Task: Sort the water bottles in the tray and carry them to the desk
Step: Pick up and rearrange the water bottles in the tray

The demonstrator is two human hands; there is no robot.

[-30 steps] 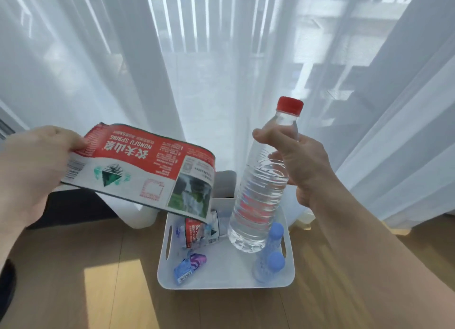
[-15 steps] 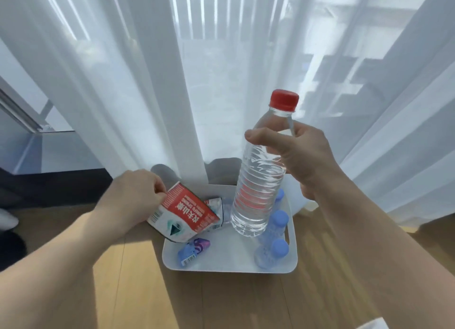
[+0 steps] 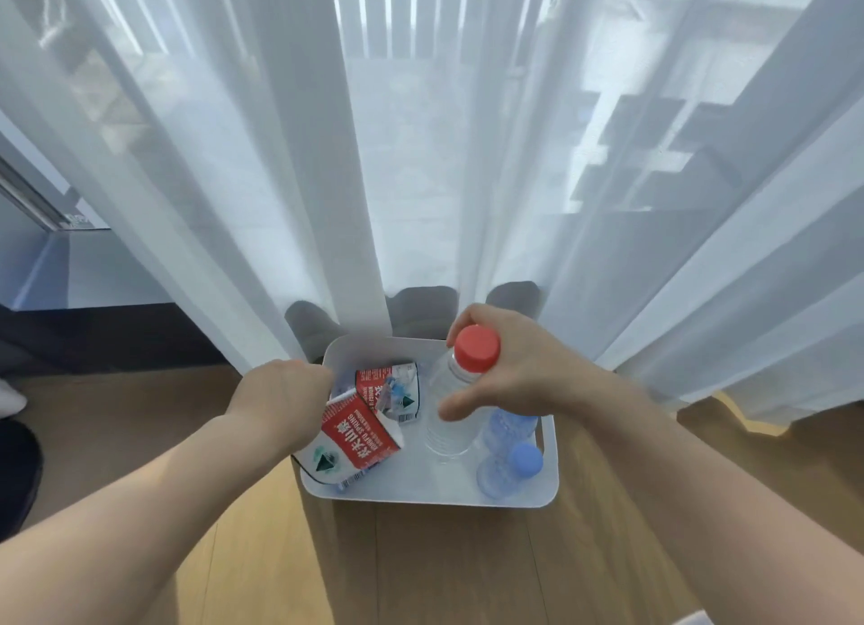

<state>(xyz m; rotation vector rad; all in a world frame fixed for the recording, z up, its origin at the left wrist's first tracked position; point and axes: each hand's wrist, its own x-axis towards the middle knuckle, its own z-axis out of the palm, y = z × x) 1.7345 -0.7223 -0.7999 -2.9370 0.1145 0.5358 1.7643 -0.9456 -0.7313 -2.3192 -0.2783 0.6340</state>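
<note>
A white tray sits on the wooden floor by the curtain. My right hand grips the neck of a clear bottle with a red cap, standing upright inside the tray. My left hand holds a peeled red and white label over the tray's left edge. A second red label lies crumpled in the tray's back. Two blue-capped bottles stand at the tray's right side, one partly hidden under my right hand.
Sheer white curtains hang right behind the tray. Wooden floor spreads in front. A dark ledge runs along the left, and a dark object lies at the left edge.
Both hands came down to the tray. The red-capped bottle went from raised to standing in the tray, and the label went from held high to the tray's left edge.
</note>
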